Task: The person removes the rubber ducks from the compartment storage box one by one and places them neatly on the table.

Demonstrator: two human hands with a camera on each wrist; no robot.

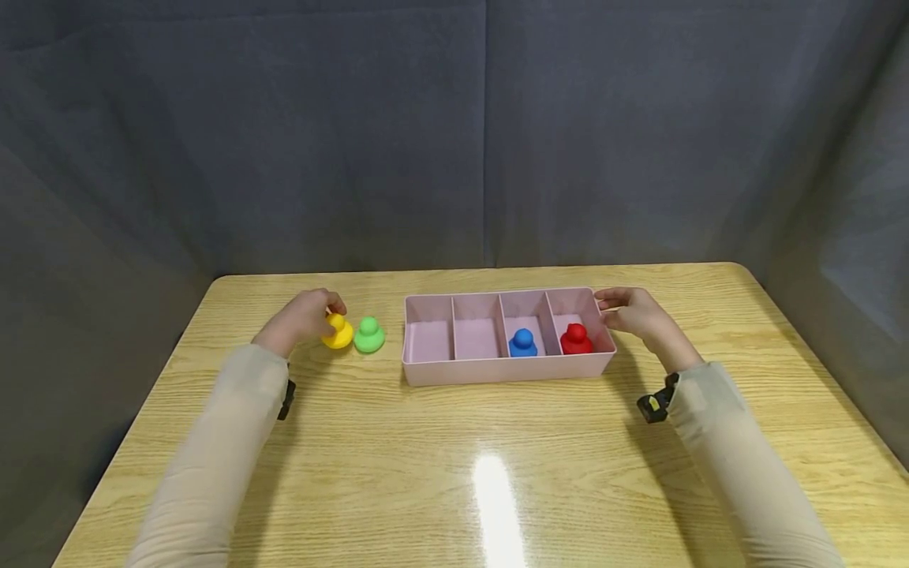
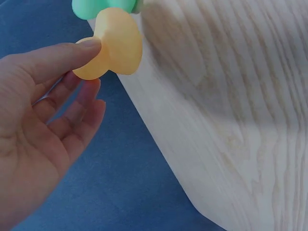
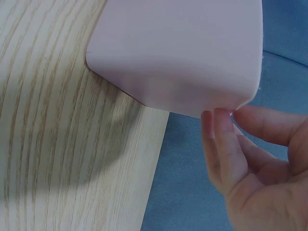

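Note:
My left hand [image 1: 307, 314] pinches the knob of a yellow duck-like piece [image 1: 338, 333] standing on the wooden table [image 1: 454, 473]. In the left wrist view, thumb and fingers [image 2: 89, 48] close on that yellow piece [image 2: 118, 43], and a green piece [image 2: 96, 6] touches its far side. The green piece [image 1: 369, 335] stands just right of the yellow one. A pink tray [image 1: 497, 367] with several compartments holds a blue piece [image 1: 522, 342] and a red piece [image 1: 576, 338] in its two right compartments. My right hand [image 1: 628, 310] touches the tray's right end; its fingertips [image 3: 216, 118] lie against the tray's corner [image 3: 183, 53].
The tray's two left compartments [image 1: 454, 338] hold nothing. A dark grey cloth backdrop [image 1: 454, 134] surrounds the table on three sides. The table's left edge [image 1: 170, 355] runs close behind my left hand.

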